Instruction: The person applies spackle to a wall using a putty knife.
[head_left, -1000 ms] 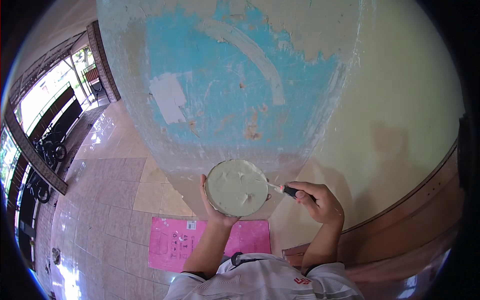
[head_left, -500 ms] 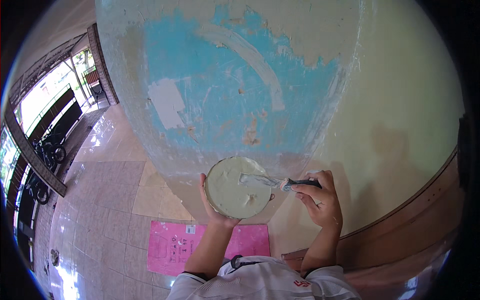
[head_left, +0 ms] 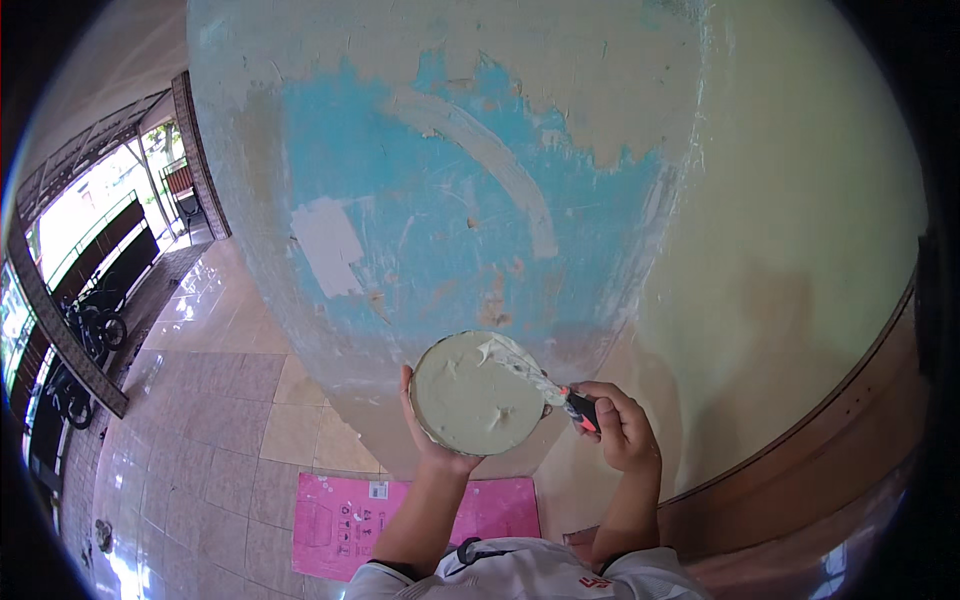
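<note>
My left hand (head_left: 437, 450) is wrapped round the left and lower side of a round container of pale grey-green putty (head_left: 465, 395), held up before the wall. In my right hand (head_left: 624, 428) is the black and red handle of a putty knife (head_left: 520, 366). Its blade is smeared with putty and lies over the upper right part of the putty surface. Beyond the container rises a wall (head_left: 380, 180) with a bare turquoise patch, a curved grey putty stroke (head_left: 510, 175) and a whitish putty patch (head_left: 328, 247).
A pink cardboard sheet (head_left: 500, 505) lies on the tiled floor (head_left: 215, 440) below my arms. To the right stand a pale green wall (head_left: 800, 200) and a brown wooden edge (head_left: 780, 500). Motorcycles (head_left: 95, 325) are parked by a gate at the far left.
The putty knife has turned from nearly level to slanting down toward its handle, and its blade carries more putty. My right hand has shifted lower and slightly left. The view has tilted upward.
</note>
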Demonstrator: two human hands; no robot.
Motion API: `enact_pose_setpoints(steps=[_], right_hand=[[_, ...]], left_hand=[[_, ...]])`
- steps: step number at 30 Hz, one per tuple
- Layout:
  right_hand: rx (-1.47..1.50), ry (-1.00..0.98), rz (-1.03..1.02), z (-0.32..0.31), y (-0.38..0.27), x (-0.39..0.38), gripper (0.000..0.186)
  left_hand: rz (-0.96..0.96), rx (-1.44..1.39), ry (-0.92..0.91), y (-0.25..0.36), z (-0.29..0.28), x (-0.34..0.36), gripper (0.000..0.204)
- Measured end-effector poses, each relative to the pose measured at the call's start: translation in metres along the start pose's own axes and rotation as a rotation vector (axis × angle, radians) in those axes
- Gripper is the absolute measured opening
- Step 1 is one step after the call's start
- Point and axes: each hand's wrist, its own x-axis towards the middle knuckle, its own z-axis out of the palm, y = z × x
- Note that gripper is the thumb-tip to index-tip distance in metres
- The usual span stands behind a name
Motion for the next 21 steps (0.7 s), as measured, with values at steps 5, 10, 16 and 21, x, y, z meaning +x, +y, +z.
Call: enact_pose_setpoints(steps=[5,10,16,21], right_hand=[[0.217,-0.027,0.138,-0.001,-0.004,-0.001,0.038],[0.088,0.049,0.045,-0.003,0.007,0.001,0.034],[-0.388,0.112,-0.314,-0.012,-0.017,0.019,0.031],[-0.729,0.267,-0.353,-0.007,-0.025,0.024,0.042]], left_hand=[[-0.015,0.039,0.022,0.001,-0.005,0.002,0.077],[-0.033,0.002,0.000,-0.001,0.001,0.000,0.076],[-0.022,0.002,0.000,0.002,-0.002,0.005,0.075],[-0.091,-0.229,-0.107,0.001,0.009,0.004,0.075]])
